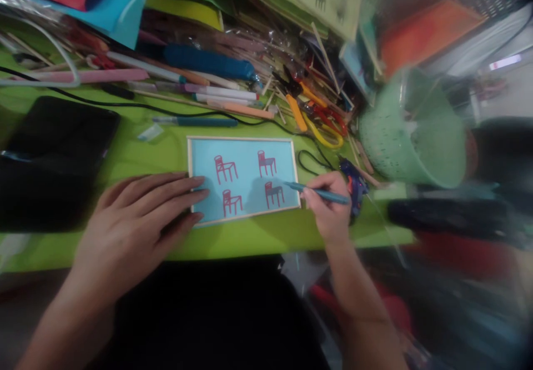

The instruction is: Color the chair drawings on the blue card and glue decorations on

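Note:
A light-blue card (245, 192) with a thin wooden stick frame lies on the green tabletop. Several chairs are drawn on it in dark red; the two on the right have seats filled in darker. My left hand (141, 209) lies flat, fingers stretched, its fingertips resting over the card's left edge. A teal marker (328, 194) is gripped in my right hand (331, 209) at the card's right edge. Its tip points left, close above the lower right chair drawing (275, 193); whether it touches the card I cannot tell.
A black tablet-like device (54, 153) lies at left. Behind the card are markers (225, 92), a black cable, pliers (296, 112), yellow-handled scissors (325, 131) and loose sticks. A blue glue gun (356, 187) and a green basket (412, 131) stand at right.

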The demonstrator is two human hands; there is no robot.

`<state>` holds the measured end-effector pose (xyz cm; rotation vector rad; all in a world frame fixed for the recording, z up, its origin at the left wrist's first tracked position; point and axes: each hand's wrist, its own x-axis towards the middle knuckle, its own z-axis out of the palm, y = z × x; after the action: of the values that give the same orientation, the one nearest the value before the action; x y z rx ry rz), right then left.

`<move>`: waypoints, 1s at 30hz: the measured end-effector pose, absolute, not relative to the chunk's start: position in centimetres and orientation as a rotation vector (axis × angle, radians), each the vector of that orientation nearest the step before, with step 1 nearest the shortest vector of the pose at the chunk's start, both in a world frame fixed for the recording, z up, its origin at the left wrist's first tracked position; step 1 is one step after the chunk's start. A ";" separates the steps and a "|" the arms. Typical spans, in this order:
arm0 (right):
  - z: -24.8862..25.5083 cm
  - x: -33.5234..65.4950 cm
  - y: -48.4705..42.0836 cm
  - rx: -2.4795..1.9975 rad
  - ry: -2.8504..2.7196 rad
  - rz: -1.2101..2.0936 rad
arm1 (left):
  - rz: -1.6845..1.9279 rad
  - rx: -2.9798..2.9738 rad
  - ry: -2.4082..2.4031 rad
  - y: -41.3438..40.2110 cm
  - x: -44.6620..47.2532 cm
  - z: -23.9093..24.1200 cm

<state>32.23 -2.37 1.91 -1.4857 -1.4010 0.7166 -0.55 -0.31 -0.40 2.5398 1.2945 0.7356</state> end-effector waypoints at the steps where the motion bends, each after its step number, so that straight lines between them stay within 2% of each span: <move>1: 1.9 32.4 -2.3 -1.484 -1.368 0.684 | 0.735 2.535 1.297 -0.3 -0.6 -0.4; 6: 1.9 32.7 -2.4 -1.483 -1.309 0.648 | 0.712 2.535 1.298 -0.2 -0.6 -0.3; 18: 2.3 31.6 -2.4 -1.467 -1.422 0.983 | 0.715 2.589 1.278 -0.3 -0.5 -0.1; 30: 2.2 31.5 -2.2 -1.518 -1.461 0.990 | 0.718 2.575 1.282 -0.3 -0.5 -0.3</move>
<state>31.50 -2.23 2.18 -1.5182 -1.4609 0.9904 -0.48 -0.33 -0.27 2.5753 1.2817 0.7180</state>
